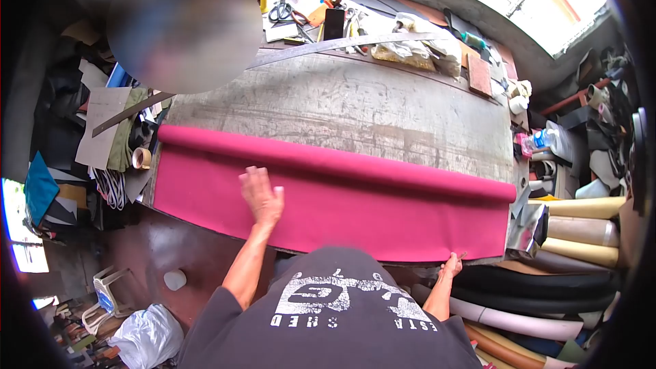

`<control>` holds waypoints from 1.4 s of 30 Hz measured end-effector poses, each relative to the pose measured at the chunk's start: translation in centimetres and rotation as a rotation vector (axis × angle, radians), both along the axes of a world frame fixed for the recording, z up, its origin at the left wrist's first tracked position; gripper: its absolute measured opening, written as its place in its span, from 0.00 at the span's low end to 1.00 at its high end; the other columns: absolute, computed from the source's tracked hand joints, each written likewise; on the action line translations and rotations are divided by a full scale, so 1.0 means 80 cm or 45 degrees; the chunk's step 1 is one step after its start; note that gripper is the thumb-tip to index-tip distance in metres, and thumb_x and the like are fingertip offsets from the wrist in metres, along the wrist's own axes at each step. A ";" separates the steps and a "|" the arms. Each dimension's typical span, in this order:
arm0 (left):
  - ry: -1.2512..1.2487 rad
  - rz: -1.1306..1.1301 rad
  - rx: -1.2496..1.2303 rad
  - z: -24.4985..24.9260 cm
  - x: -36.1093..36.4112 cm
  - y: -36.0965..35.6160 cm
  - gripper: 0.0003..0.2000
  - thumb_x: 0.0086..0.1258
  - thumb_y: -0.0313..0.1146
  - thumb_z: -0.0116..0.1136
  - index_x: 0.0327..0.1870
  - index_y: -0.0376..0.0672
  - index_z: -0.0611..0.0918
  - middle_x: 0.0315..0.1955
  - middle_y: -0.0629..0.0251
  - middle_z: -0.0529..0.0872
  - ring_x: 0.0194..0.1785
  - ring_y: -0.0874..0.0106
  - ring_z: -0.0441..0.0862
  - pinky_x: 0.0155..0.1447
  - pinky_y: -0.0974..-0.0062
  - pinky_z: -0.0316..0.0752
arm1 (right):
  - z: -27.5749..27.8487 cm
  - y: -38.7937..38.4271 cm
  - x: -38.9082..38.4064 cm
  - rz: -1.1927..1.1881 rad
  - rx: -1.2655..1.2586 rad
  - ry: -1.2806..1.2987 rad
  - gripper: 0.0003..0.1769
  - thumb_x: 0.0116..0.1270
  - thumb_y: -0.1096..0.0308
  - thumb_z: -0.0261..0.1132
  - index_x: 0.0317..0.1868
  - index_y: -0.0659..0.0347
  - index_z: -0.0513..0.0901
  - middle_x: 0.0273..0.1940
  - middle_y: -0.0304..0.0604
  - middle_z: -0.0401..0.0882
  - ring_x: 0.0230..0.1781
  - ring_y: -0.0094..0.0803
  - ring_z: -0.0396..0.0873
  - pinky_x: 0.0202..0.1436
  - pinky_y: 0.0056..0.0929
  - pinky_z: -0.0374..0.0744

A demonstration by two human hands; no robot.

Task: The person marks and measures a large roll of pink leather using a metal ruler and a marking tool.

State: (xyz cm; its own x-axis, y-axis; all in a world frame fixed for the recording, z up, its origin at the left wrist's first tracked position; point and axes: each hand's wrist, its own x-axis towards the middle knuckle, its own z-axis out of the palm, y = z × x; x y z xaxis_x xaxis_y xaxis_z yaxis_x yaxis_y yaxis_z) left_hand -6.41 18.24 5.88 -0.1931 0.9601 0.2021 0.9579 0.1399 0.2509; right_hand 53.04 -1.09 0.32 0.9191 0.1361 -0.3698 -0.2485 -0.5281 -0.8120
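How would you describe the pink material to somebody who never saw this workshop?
Find the big grey workbench. Across its near edge lies the pink material, rolled up along its far side. Nothing else on the bench is pink or so wide.

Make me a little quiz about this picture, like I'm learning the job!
1. True or false: the left hand lies flat and open on the pink fabric.
2. Where on the fabric is the right hand? A) on the rolled far edge; B) at the near edge, close to the right corner; C) at the left end.
3. Fill in: the long metal strip lies beyond the fabric, on the grey ___.

Key: 1 true; 2 B; 3 workbench.
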 end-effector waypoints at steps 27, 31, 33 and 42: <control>0.157 -0.521 -0.130 -0.078 0.097 0.340 0.31 0.74 0.45 0.54 0.75 0.41 0.63 0.77 0.51 0.56 0.79 0.47 0.50 0.78 0.48 0.49 | 0.026 0.026 -0.025 -0.187 0.048 -0.056 0.08 0.61 0.67 0.65 0.29 0.58 0.74 0.16 0.31 0.66 0.08 0.21 0.60 0.11 0.26 0.57; 0.190 -0.639 -0.129 -0.072 0.070 0.271 0.28 0.78 0.42 0.48 0.76 0.42 0.62 0.78 0.53 0.54 0.80 0.50 0.49 0.79 0.48 0.46 | -0.023 0.006 -0.010 -0.129 0.183 -0.309 0.11 0.60 0.68 0.66 0.36 0.69 0.80 0.24 0.34 0.73 0.27 0.25 0.69 0.32 0.32 0.72; 0.199 -0.657 -0.124 -0.068 0.040 0.195 0.28 0.79 0.41 0.46 0.76 0.44 0.61 0.78 0.54 0.53 0.80 0.51 0.48 0.79 0.49 0.44 | -0.030 -0.007 -0.001 -0.111 -0.097 -0.261 0.15 0.55 0.63 0.66 0.35 0.70 0.81 0.24 0.42 0.77 0.27 0.29 0.74 0.33 0.37 0.74; 0.010 1.499 -0.334 -0.134 -0.225 -0.140 0.37 0.70 0.63 0.48 0.65 0.35 0.69 0.58 0.37 0.70 0.62 0.38 0.70 0.64 0.45 0.69 | 0.027 -0.003 0.026 -0.030 -0.295 -0.350 0.19 0.60 0.58 0.69 0.39 0.69 0.83 0.35 0.55 0.85 0.37 0.46 0.84 0.42 0.45 0.78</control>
